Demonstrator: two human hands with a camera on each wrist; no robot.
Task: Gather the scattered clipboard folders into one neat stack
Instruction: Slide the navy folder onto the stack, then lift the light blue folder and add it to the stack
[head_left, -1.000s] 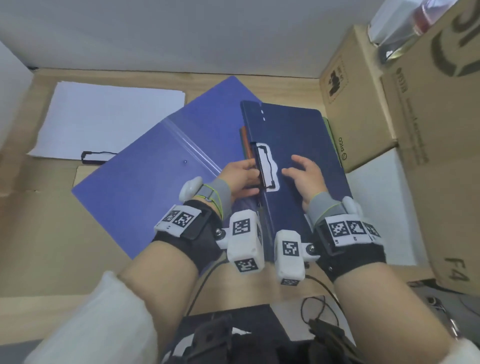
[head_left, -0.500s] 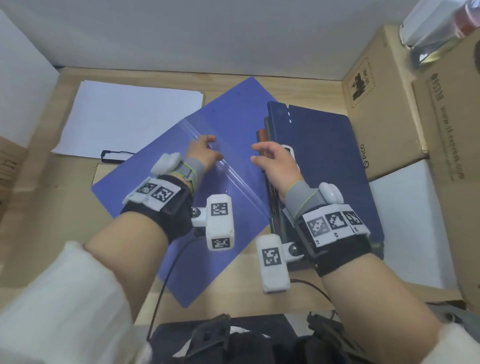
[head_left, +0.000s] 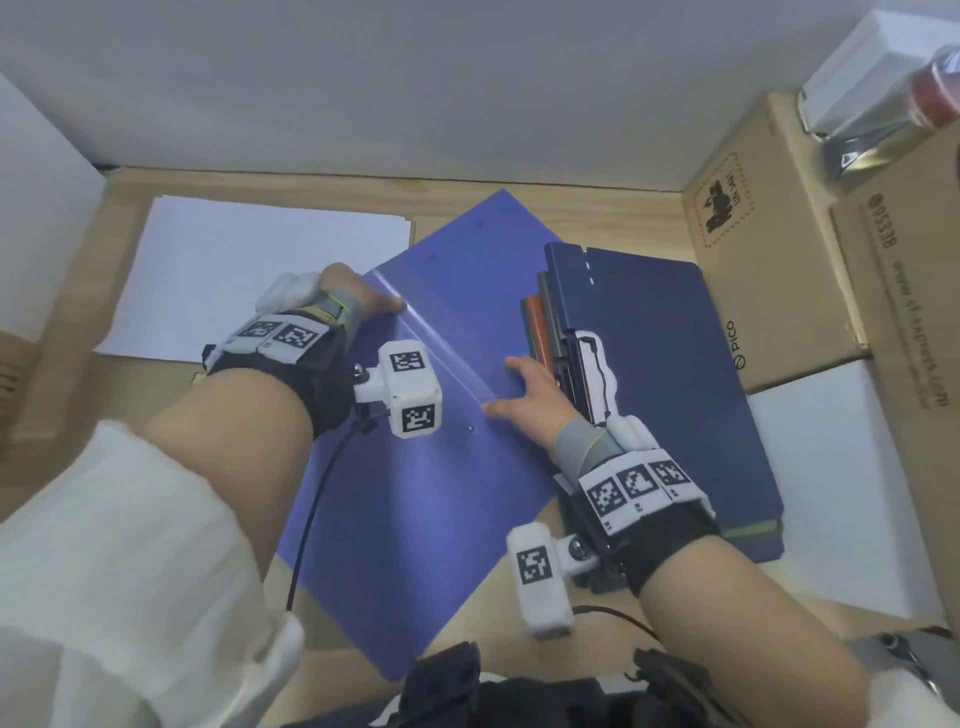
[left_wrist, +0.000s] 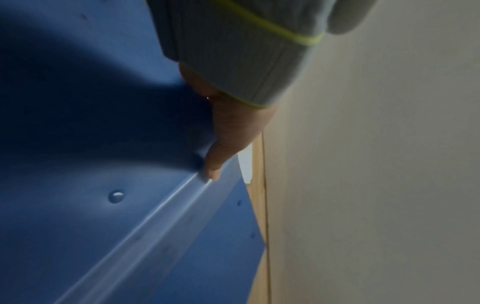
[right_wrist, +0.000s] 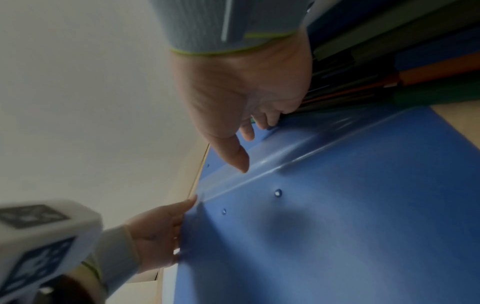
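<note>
A light blue folder (head_left: 441, 493) lies opened flat, outer side up, askew on the wooden table. My left hand (head_left: 371, 304) holds its upper left edge at the end of the spine crease. The thumb (left_wrist: 215, 164) lies on top and the fingers go under the edge (right_wrist: 161, 230). My right hand (head_left: 524, 384) rests its thumb and fingertips on the crease farther down (right_wrist: 241, 123), right beside the stack. The stack of folders (head_left: 665, 364) lies to the right with a dark navy one on top, its clip (head_left: 592, 374) showing; orange and green spines (right_wrist: 428, 70) peek out.
White paper sheets (head_left: 260, 280) lie at the back left. Cardboard boxes (head_left: 769, 270) close off the right side, with a bottle (head_left: 909, 119) on top. A white wall runs along the back. Black gear (head_left: 519, 691) hangs at the near edge.
Both hands left the navy folder's clip and moved left onto the light blue folder. The left hand went on to its upper left edge, and the right hand settled on the crease.
</note>
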